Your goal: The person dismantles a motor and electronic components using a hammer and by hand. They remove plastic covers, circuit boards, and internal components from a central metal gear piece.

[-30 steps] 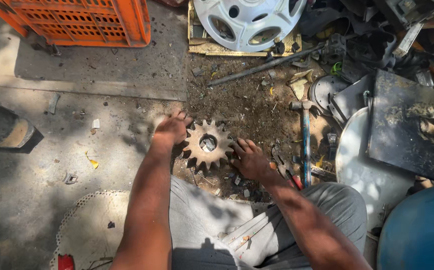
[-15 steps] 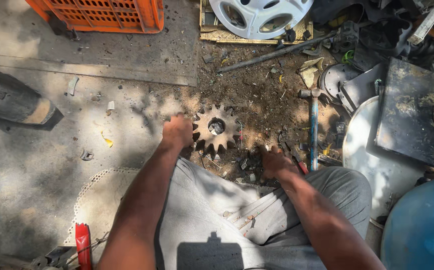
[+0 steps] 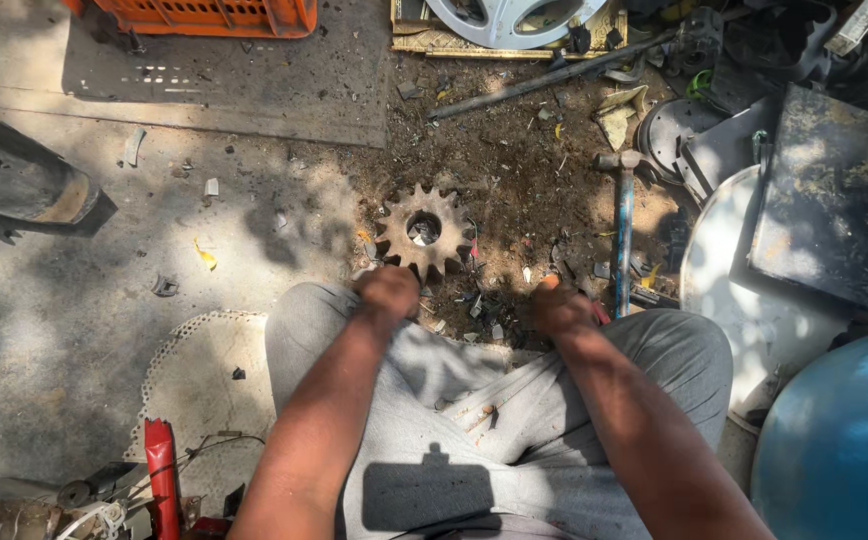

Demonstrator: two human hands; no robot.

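Gear: rusty toothed gear wheel (image 3: 423, 230) lies flat on the dirt, centre of the scene, just beyond the knees. Centre bore faces up.
Change, gear: a second ago both hands were on its rim; now neither one touches it. It sits a little farther from the body than before.
Left hand: left hand (image 3: 388, 291) has pulled back to the knee, just near of the gear's lower teeth. Fingers curled together into a loose fist; whether anything small sits inside, I cannot tell.
Right hand: right hand (image 3: 559, 308) has also drawn back, resting on the ground litter right of the gear and apart from it. Fingers curled under; a bit of orange shows at the knuckles, but I cannot tell if it is gripped.
Reading: judged from the release, the gear has been set down and left alone; handling has moved from the wheel to the scraps near the knees.
Hammer: blue-handled hammer (image 3: 623, 222) lies right of the gear, head at the far end, untouched, close to the right hand.
Far edge: orange crate (image 3: 216, 14) far left, silver wheel cover (image 3: 514, 18) far centre, long metal rod (image 3: 544, 80) lying between.
Right side: dark metal plate (image 3: 834, 200) over a pale disc; blue drum (image 3: 844, 450) near right.
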